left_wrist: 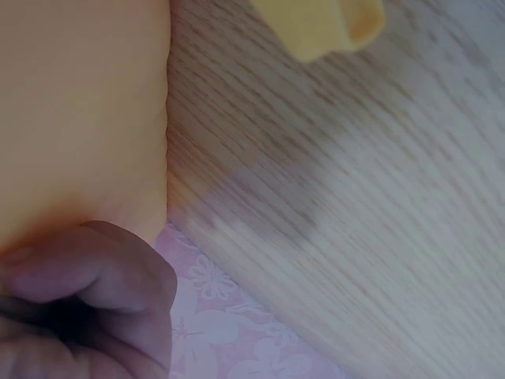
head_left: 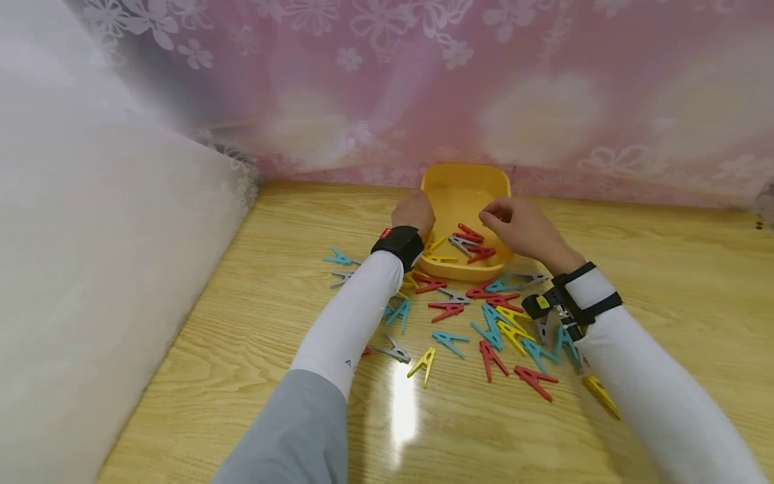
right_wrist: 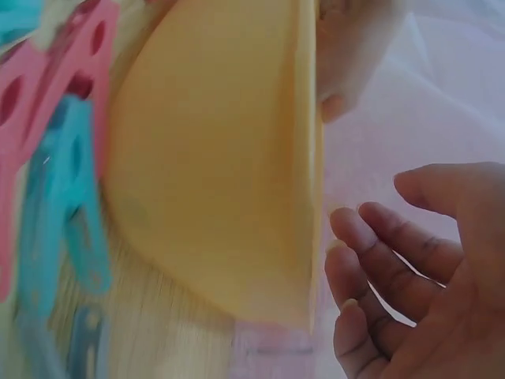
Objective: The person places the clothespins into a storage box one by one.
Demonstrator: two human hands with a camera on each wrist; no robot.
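Note:
A yellow plastic basin [head_left: 462, 271] stands on the table against the curtain, with several clothespins [head_left: 469, 232] in its near part. My left hand [head_left: 414, 212] is at its left rim, fingers curled, and grips the basin edge. In the left wrist view the curled thumb and fingers [left_wrist: 95, 272] lie against the yellow wall. Over the right rim hangs my right hand [head_left: 521, 225], its fingers loosely bent and apart. Nothing is between those fingers in the right wrist view, where the right hand [right_wrist: 418, 276] is beside the basin's rim.
Many red, blue, yellow and grey clothespins [head_left: 449, 341] lie scattered on the wood-grain table [head_left: 290, 296] in front of the basin. A pink flowered curtain [head_left: 387, 87] hangs behind it, and a white sheet-covered surface [head_left: 121, 222] borders the left side.

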